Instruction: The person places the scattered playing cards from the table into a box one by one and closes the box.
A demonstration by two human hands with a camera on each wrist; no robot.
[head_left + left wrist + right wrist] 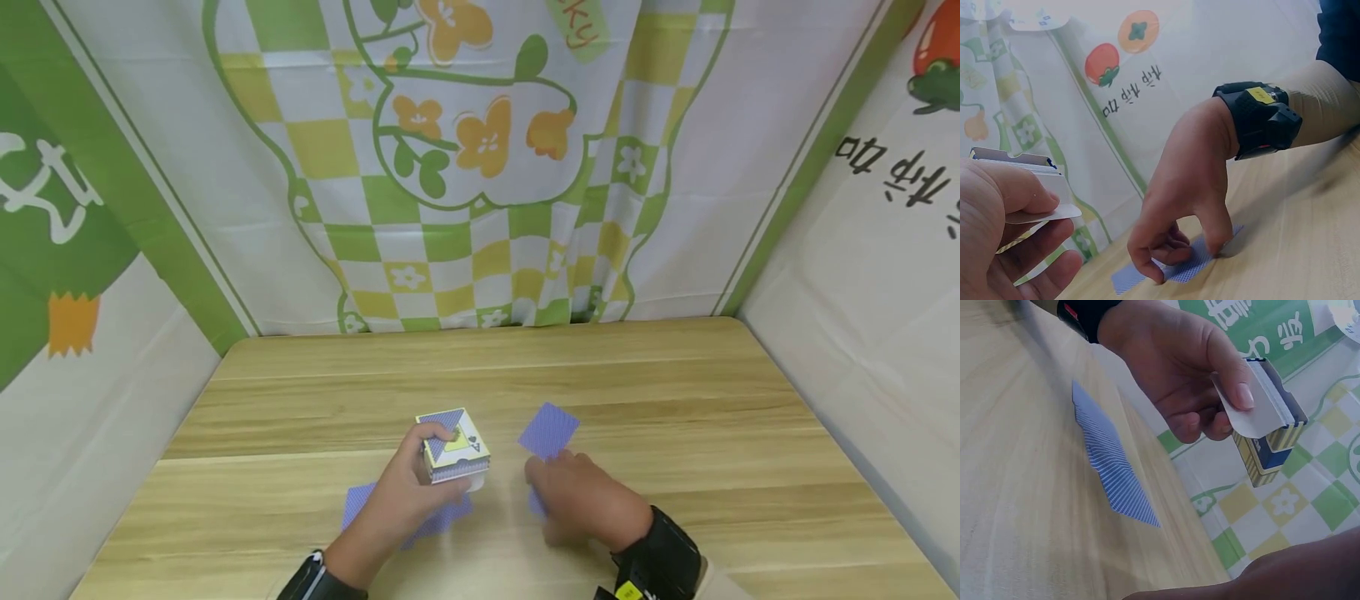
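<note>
My left hand [405,492] grips a playing-card box [456,446] above the table. An ace design shows on its face. In the right wrist view its flap [1250,412] stands open beneath the thumb, and white card edges [1272,394] show inside. To the right, my right hand [588,496] reaches down to the tabletop. Its thumb and curled fingers pinch a blue-backed playing card [1191,269], which the hand partly hides. Just beyond the fingers lies another blue-backed card [550,429].
Several overlapping blue-backed cards [1113,469] lie on the wooden table [300,400] beneath the left hand and forearm. A patterned curtain [480,250] hangs along the table's back edge, with printed cloth walls [847,317] at both sides.
</note>
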